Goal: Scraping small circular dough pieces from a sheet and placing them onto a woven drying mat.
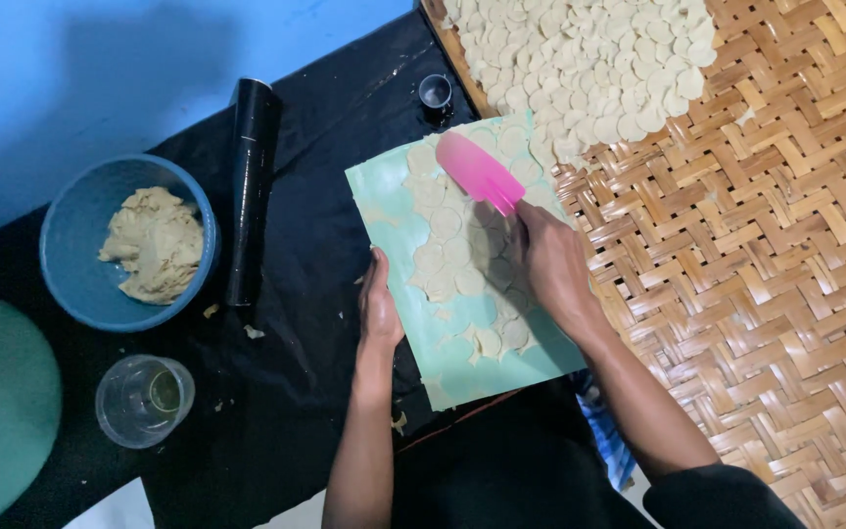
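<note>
A person's right hand (552,266) gripped a pink plastic scraper (479,172), its blade resting on thin round dough discs (462,257) covering a pale green sheet (399,211). The left hand (378,304) pressed loosely curled against the sheet's left edge, beside a woven bamboo tray (775,255) heaped with more discs.

A flat pink plastic scraper (479,171) lies against a pale mint-green sheet (394,211) dotted with cream dough rounds (446,223). At three o'clock, a tan woven bamboo mat (775,245) shows a herringbone weave. At nine o'clock, a round blue plastic bowl (75,255) holds beige dough, beside a glossy black cylinder (250,186) on black cloth (296,392).
</note>
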